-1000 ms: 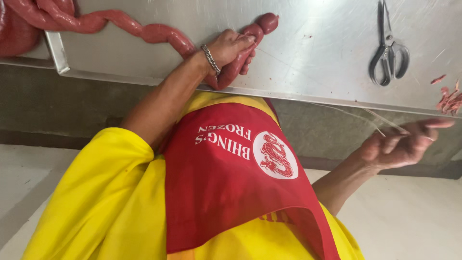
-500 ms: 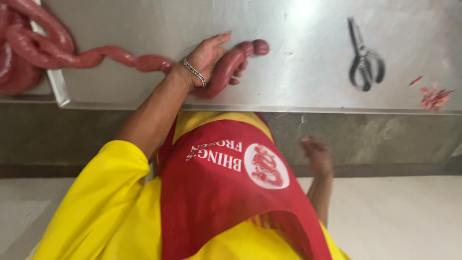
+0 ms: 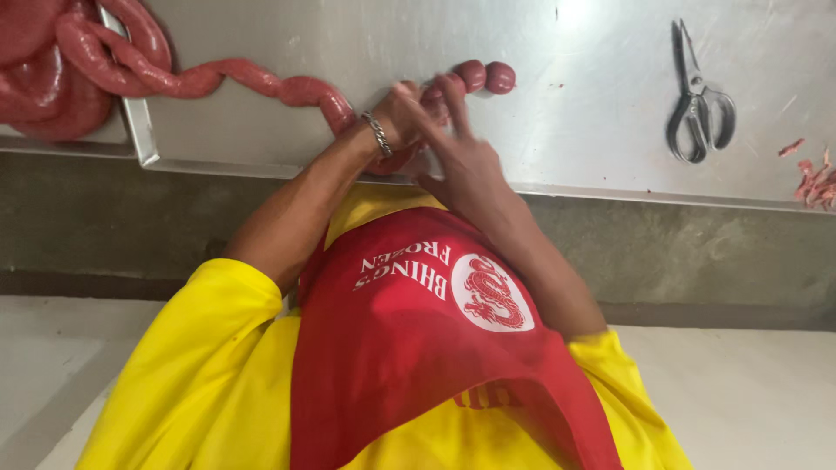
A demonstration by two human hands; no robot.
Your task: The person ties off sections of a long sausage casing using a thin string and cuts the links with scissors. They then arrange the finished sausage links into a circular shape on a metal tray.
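Hands, left hand point(image 3: 396, 122) and right hand point(image 3: 461, 152), grip sausage point(image 3: 287, 87) on table point(image 3: 592, 104).

— Steel table point(image 3: 592, 96), dull shine, bare in the middle.
— Scissors point(image 3: 699, 100) lying flat on it, off to the right, handles toward the near edge, blades pointing away.
— Pink scraps point(image 3: 812, 174) further right, near the table's edge, well apart from the scissors.
— Metal tray point(image 3: 139, 130) at the left, its rim standing up from the table.
— Below the table, a grey wall point(image 3: 714, 252), then a pale floor point(image 3: 749, 392).
— Yellow shirt point(image 3: 183, 383) and red apron point(image 3: 409, 348) filling the lower part.
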